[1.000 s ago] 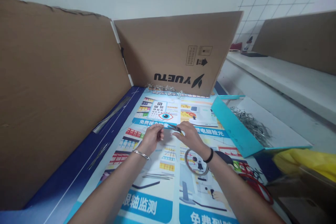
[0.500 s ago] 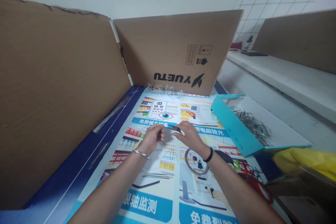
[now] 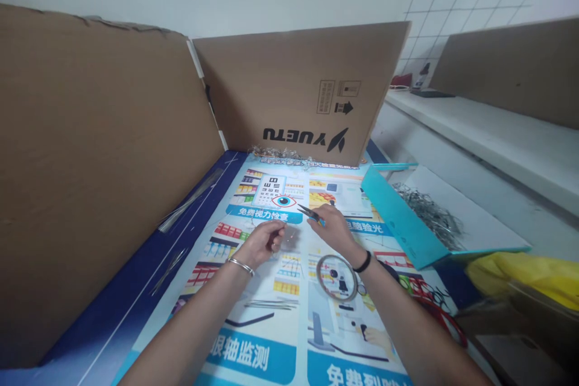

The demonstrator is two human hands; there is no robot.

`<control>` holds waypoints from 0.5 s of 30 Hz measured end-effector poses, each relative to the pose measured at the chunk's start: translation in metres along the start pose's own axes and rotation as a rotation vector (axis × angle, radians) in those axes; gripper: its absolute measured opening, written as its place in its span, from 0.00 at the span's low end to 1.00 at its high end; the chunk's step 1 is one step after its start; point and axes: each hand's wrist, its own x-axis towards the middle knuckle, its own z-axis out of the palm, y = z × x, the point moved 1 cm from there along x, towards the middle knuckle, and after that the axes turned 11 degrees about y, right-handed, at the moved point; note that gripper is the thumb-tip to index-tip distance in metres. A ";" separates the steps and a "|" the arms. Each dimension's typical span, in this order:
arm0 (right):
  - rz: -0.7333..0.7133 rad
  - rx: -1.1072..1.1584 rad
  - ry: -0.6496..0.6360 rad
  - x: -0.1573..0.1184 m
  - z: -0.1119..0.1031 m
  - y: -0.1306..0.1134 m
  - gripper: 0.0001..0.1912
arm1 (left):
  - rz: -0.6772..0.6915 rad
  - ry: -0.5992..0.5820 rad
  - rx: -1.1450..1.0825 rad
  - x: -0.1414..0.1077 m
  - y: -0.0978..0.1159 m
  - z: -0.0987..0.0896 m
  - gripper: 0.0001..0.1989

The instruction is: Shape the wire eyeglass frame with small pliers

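Metal pliers (image 3: pixel 308 212), matt cardboard panel (image 3: pixel 280 84)

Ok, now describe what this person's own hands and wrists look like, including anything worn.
The left hand has a slim, shiny silver bangle at the wrist; the right hand has a plain black band. No gloves or sleeves show.

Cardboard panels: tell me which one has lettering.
The middle panel: it bears black YUETU lettering, upside down. The left panel and the right panel show none.
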 end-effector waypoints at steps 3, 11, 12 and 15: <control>-0.044 -0.026 -0.094 0.001 -0.001 0.005 0.04 | -0.059 -0.017 -0.057 0.001 0.003 -0.001 0.05; -0.153 -0.112 -0.241 -0.002 -0.001 0.000 0.04 | -0.126 -0.090 -0.125 0.000 0.005 -0.003 0.02; -0.151 -0.130 -0.248 -0.002 0.000 -0.002 0.04 | -0.127 -0.101 -0.122 -0.001 0.005 -0.003 0.02; -0.133 -0.144 -0.274 -0.003 -0.001 -0.007 0.05 | -0.112 -0.110 -0.111 -0.001 0.005 -0.003 0.02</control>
